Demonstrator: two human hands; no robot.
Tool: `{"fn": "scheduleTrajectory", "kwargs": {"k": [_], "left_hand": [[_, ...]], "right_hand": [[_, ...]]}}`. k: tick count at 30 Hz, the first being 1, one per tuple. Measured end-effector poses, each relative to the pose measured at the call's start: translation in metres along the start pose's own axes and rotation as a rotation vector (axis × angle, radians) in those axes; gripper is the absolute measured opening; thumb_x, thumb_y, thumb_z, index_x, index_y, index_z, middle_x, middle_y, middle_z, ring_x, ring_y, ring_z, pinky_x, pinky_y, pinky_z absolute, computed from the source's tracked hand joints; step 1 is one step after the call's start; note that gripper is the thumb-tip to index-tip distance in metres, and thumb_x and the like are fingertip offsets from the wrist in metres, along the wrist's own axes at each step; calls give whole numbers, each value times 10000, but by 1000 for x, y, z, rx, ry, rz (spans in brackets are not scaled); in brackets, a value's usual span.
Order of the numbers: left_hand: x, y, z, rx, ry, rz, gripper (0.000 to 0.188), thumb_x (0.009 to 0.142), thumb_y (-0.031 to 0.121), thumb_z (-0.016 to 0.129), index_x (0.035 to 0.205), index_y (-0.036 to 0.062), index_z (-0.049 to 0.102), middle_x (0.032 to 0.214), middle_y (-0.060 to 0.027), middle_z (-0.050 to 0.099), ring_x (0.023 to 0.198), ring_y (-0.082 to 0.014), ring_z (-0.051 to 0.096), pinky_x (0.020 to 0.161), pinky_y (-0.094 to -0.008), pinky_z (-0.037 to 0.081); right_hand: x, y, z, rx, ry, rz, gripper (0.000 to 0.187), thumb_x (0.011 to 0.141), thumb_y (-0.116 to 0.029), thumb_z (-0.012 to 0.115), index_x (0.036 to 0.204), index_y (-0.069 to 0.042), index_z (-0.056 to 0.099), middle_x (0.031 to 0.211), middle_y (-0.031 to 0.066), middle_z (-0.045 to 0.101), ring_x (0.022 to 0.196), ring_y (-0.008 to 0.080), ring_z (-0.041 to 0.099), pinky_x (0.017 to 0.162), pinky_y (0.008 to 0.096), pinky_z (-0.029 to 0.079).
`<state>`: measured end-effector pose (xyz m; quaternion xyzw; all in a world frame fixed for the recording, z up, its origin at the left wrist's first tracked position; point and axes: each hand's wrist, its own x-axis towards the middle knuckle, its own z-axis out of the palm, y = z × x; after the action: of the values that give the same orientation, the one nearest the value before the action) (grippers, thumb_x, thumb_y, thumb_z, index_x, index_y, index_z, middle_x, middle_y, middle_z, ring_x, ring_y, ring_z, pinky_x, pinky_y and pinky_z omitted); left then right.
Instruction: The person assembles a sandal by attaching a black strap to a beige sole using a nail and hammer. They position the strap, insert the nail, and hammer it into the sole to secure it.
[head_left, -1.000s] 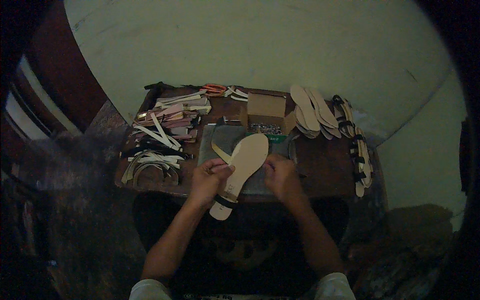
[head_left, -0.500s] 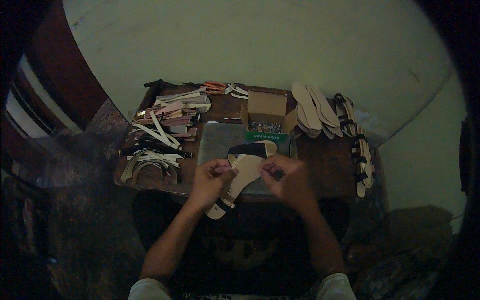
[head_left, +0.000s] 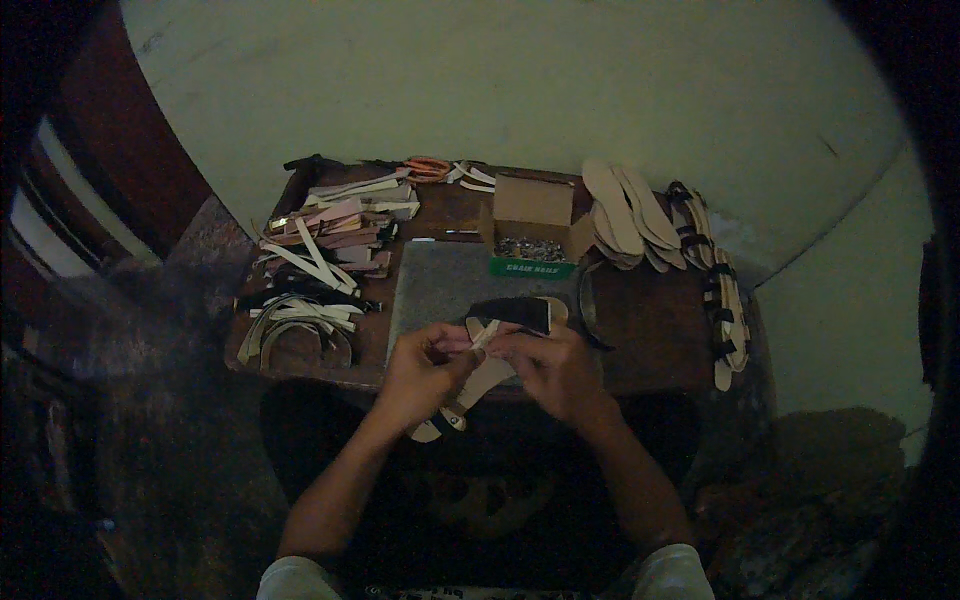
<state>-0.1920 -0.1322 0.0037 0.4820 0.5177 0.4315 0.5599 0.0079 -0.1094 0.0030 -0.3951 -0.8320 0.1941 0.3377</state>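
Observation:
Between my hands, at the table's near edge, lies a sandal [head_left: 487, 376] with a beige sole, tilted with its toe end toward the far right. A wide black strap [head_left: 512, 313] crosses its front, and a narrow dark strap sits at the heel end near my lap. My left hand [head_left: 428, 368] is closed on the left edge of the sandal, beside a pale strap end [head_left: 486, 334]. From the other side, my right hand [head_left: 552, 368] pinches at this same strap end, its fingers closed above the sole. The fingertips partly hide what lies between them.
Beyond my hands, a small open carton [head_left: 535, 250] of nails stands on a grey slab [head_left: 430, 285]. Several cut straps [head_left: 330, 245] are piled at left, with orange-handled scissors [head_left: 428, 168] behind. Loose insoles [head_left: 630, 215] and strapped sandals [head_left: 728, 315] lie at right. A dark strip [head_left: 590, 310] curves beside the slab.
My right hand has moved left from the sole's right edge to the strap end by my left fingers. The wide strap now stands more raised, and the sandal has shifted slightly.

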Motion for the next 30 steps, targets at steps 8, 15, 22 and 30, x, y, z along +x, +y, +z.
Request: {"fn": "scheduleTrajectory", "kwargs": {"k": [8,15,22,30], "left_hand": [[-3,6,-2,1,-21,-56,160,868,82,702,986,19,616,761,-11,632,603,-66,563,524,-252,499],[-1,-3,-1,-14,-34,-37,155,861,73,706,978,14,623,776,-13,635,625,-74,563,527,-240,462],[2,-11,-1,8,6,33,141,859,51,701,976,25,627,849,-34,670,709,-87,594,586,-251,477],[-1,-2,2,10,27,47,202,856,77,700,1023,-13,630,900,-80,677,709,-98,631,587,-244,509]], "right_hand": [[1,-11,-2,-67,-99,179,150,867,-80,676,1010,-80,720,1005,115,724,848,249,721,771,339,564],[3,-5,8,55,31,-40,140,847,-51,672,983,-64,706,1028,141,697,872,299,691,768,367,560],[4,-1,8,-47,37,-75,126,829,-34,678,943,-74,715,965,115,716,913,273,691,844,359,537],[3,5,9,34,78,38,91,822,-109,714,908,-116,742,907,68,732,886,237,692,1032,395,387]]}}
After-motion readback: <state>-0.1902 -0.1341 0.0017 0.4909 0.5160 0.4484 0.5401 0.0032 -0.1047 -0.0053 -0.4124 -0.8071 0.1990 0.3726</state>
